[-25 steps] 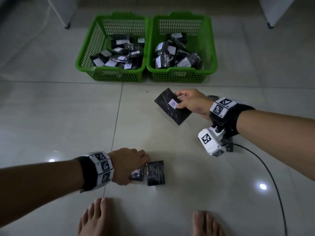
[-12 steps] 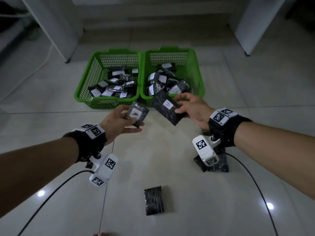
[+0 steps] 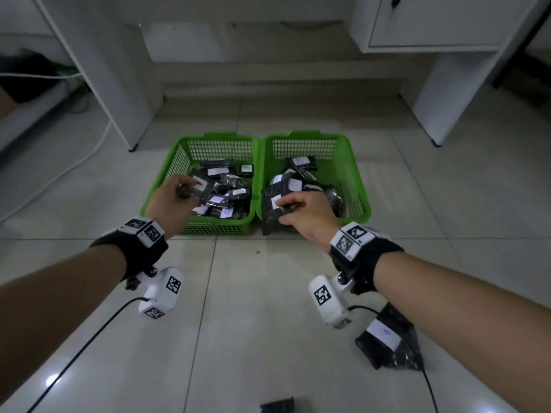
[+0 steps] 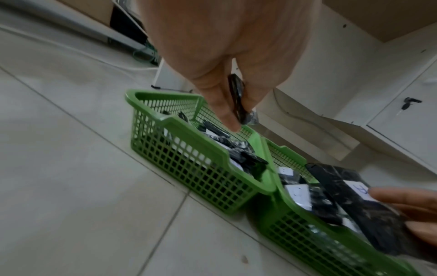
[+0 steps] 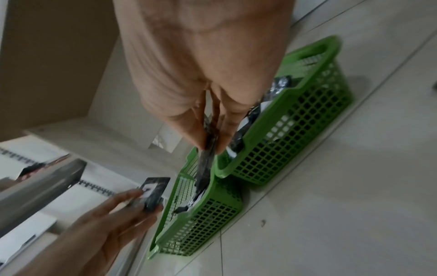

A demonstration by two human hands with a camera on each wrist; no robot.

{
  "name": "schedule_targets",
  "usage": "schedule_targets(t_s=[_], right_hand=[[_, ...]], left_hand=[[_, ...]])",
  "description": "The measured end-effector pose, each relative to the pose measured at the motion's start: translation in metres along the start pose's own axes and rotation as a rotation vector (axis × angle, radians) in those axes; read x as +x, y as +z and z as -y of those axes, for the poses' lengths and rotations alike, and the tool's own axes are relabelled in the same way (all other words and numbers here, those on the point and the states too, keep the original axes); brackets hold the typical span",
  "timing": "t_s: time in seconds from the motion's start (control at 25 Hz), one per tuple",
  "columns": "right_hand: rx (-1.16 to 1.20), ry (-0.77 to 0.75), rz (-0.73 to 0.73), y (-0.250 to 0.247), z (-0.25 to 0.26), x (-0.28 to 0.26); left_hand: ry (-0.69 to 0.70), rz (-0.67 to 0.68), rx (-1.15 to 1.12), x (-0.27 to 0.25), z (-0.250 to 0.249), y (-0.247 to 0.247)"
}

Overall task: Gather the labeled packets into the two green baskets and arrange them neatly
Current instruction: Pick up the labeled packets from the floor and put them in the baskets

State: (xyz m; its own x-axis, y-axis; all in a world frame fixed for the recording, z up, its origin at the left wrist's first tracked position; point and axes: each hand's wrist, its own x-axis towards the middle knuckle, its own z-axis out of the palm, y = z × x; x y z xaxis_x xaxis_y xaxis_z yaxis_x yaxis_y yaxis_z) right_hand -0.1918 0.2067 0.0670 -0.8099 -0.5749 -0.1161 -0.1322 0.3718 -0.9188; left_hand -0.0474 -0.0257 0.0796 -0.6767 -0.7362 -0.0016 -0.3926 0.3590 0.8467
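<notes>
— What have you got in each hand?

— My left hand (image 3: 171, 201) pinches a small black packet (image 3: 199, 188) between thumb and fingers, above the left green basket (image 3: 208, 229). Its white label faces up, but I can't read the letter. My right hand (image 3: 310, 216) grips a longer black packet (image 3: 272, 216) by its white label, over the near edge of the right green basket (image 3: 359, 186).

— Any writing you can read?

— Blue handwriting on the labels, mostly too small. A packet on the floor (image 3: 387, 344), near my right forearm, shows what looks like a "P".

— And the baskets?

— Side by side, touching, both holding heaps of labelled black packets. One more dark packet (image 3: 277, 406) lies at the bottom edge.
</notes>
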Motion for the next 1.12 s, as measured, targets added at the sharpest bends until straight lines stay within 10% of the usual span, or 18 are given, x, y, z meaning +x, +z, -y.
schedule_targets(t_s=[0.48, 0.72, 0.96, 1.12], right_hand=[[-0.590, -0.397, 0.084, 0.134, 0.020, 0.111], [-0.926, -0.426, 0.043, 0.139, 0.004, 0.114], [-0.789, -0.712, -0.144, 0.067, -0.009, 0.051], [-0.950, -0.714, -0.054, -0.024, -0.045, -0.010]], left_hand=[[-0.017, 0.184, 0.878, 0.076, 0.070, -0.006], [0.062, 0.177, 0.856, 0.077, 0.087, 0.005], [0.494, -0.084, 0.706, 0.022, 0.040, 0.028], [0.819, 0.137, 0.591, -0.034, -0.015, 0.082]])
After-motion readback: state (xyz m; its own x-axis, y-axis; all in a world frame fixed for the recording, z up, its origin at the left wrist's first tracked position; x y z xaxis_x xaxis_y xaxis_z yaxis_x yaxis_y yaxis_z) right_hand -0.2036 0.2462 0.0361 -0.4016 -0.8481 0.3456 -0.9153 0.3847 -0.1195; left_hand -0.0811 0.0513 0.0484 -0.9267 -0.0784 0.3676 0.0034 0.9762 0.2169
